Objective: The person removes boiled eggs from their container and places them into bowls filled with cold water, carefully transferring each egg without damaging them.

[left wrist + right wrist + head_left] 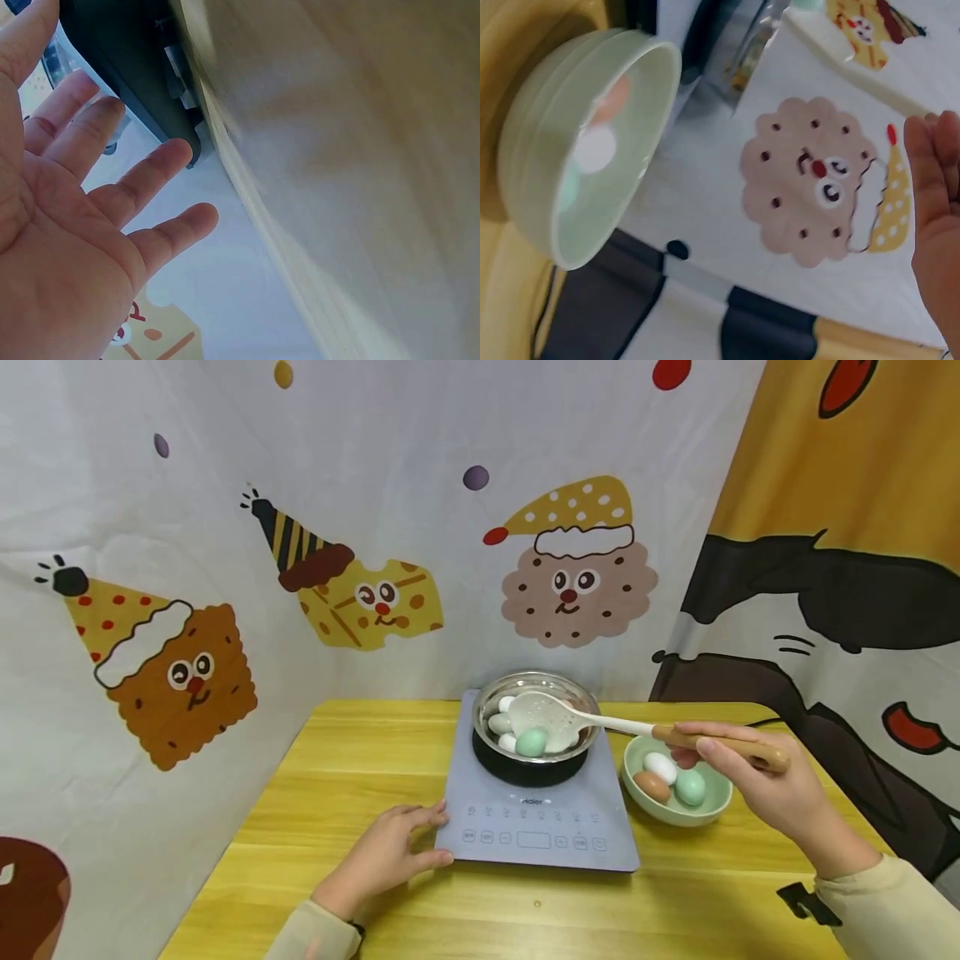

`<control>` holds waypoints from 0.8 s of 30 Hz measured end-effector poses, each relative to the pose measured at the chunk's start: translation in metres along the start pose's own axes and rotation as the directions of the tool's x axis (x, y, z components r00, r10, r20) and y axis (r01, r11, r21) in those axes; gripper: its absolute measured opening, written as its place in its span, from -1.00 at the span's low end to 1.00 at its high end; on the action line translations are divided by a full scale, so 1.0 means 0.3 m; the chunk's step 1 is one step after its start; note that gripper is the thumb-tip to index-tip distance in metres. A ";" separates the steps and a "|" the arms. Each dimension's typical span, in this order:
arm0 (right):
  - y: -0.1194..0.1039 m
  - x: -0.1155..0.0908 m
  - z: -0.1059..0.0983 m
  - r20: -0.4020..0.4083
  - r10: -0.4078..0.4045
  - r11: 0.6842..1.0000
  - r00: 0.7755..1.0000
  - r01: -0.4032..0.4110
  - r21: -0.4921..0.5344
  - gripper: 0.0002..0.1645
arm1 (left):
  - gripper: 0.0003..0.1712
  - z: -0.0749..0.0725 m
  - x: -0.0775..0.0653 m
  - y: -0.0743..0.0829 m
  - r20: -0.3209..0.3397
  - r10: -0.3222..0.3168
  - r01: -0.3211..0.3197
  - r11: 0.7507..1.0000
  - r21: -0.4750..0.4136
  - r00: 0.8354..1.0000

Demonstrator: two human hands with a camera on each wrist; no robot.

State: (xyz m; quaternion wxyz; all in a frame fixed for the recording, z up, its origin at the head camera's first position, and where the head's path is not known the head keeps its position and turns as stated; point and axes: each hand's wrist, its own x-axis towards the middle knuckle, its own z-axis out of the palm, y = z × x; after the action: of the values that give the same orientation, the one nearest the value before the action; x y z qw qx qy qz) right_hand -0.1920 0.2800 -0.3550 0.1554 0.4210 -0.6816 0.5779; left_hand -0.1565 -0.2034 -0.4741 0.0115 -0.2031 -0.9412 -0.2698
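Observation:
My right hand (pixel 757 772) grips the wooden handle of a white skimmer (pixel 622 724), whose broad head is over the steel pot (pixel 487 689). A pale green egg (pixel 531 742) lies on the skimmer's head. Several white and pale eggs (pixel 500 723) show in the pot beside it. Below the handle stands a light green bowl (pixel 678 817) holding a brown egg (pixel 652 787), a white egg (pixel 661 768) and a green egg (pixel 690 787). With fingers spread, my left hand (pixel 390 852) touches the left edge of the induction cooker (pixel 540 822); its palm shows in the left wrist view.
The pot stands on the back part of the cooker, on a yellow wooden table (pixel 315 777). A dark cord (pixel 765 722) runs behind the bowl. Close behind the table hangs a printed cloth (pixel 457 635) with cartoon biscuits and cheese.

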 end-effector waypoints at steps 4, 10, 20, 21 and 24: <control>0.027 -0.001 -0.035 0.036 0.136 0.989 0.990 -0.138 0.059 -0.57 | -0.31 -0.002 -0.002 -0.004 0.010 -0.017 0.017 1.000 -0.013 1.000; 0.078 0.006 -0.073 0.064 0.367 0.920 0.928 -0.372 0.126 -0.56 | -0.29 0.003 -0.004 -0.005 0.023 -0.037 0.038 0.999 -0.036 0.999; 0.114 0.043 -0.025 -0.052 0.750 0.565 0.660 -0.597 0.569 -0.63 | -0.30 0.006 -0.004 -0.009 0.022 -0.039 0.040 0.999 -0.033 0.999; 0.114 0.046 -0.021 -0.060 0.767 0.544 0.639 -0.597 0.590 -0.64 | -0.29 0.006 -0.004 -0.008 0.022 -0.037 0.038 0.999 -0.034 0.999; 0.116 0.048 -0.014 -0.075 0.792 0.510 0.606 -0.590 0.626 -0.65 | -0.28 0.006 -0.005 -0.008 0.024 -0.036 0.037 0.999 -0.035 0.999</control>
State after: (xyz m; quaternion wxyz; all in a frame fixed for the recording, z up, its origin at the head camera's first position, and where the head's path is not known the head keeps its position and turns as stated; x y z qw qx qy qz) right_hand -0.2281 0.2775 -0.3666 -0.0995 0.0215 -0.5596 0.8225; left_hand -0.1559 -0.2048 -0.4772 -0.0079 -0.1894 -0.9398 -0.2843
